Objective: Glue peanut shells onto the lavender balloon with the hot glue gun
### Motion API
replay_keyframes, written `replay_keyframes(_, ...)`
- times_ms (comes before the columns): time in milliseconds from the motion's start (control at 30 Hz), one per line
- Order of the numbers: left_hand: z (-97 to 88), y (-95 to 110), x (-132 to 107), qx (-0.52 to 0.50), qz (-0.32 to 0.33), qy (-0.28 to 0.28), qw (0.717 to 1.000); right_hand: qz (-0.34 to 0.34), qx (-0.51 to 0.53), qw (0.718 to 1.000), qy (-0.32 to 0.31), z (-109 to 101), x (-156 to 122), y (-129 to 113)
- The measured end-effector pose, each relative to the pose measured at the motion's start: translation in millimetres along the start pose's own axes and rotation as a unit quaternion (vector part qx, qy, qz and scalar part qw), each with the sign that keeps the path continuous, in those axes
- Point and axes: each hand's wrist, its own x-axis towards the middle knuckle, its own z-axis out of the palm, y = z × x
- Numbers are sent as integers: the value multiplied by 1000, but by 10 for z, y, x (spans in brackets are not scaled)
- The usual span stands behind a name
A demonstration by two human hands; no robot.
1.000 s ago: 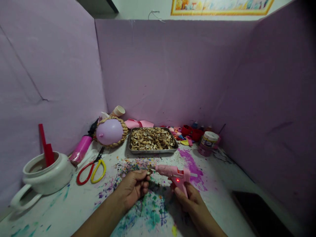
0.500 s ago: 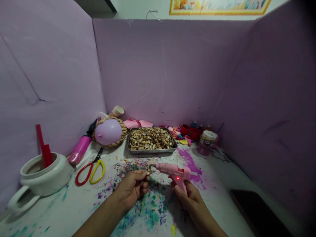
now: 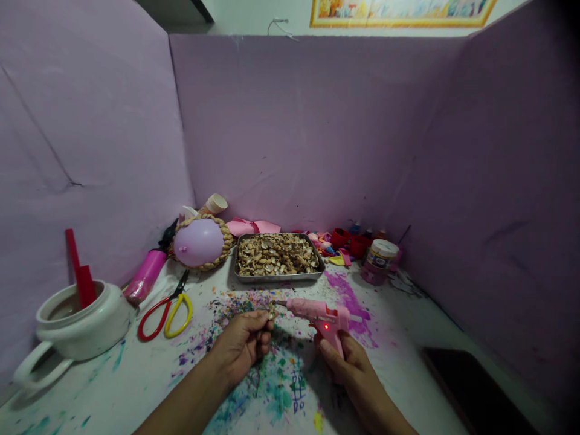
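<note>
Between the thumb and fingers of my left hand [image 3: 247, 344] is a small nutshell [image 3: 272, 310], brownish with a pale, shiny face. My right hand [image 3: 351, 365] is wrapped round the handle of a pink hot glue gun [image 3: 312, 309] with a red light lit on it. Its nozzle points left and meets the upper part of the shell, or nearly so; I cannot tell if it touches. A clear glue stick [image 3: 356, 318] sticks out of its back. Beyond my hands stands a metal tray [image 3: 281, 278] heaped with similar nutshells [image 3: 276, 254].
At the left are a white pot [image 3: 90, 335], red-and-yellow-handled scissors [image 3: 167, 311], a pink pump [image 3: 147, 275] and a purple balloon [image 3: 199, 243] in a braided ring. A lidded jar [image 3: 380, 261] stands right, a dark flat object [image 3: 475, 386] nearer. Purple panels [image 3: 317, 133] enclose the paint-stained table.
My left fingers have turned the nutshell slightly so that it stands more upright by the nozzle. The glue gun has barely moved.
</note>
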Motion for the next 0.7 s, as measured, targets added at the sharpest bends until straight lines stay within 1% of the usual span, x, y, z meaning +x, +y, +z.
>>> replay_keyframes(200,-15,-1,25,1,2,-3,1000,5,3,1000,-1,0,13,24)
replay_keyframes(333,-29,-12,32,4,4,-5,1000,-18,-11,1000,1,4,10,-1)
replay_keyframes(533,-27,-15,26,14,20,9,1000,-32,-15,999,-32,13,-23,-43)
replay_keyframes(700,-5,4,18,31,53,5,998,-27,4,998,-48,32,-38,-57)
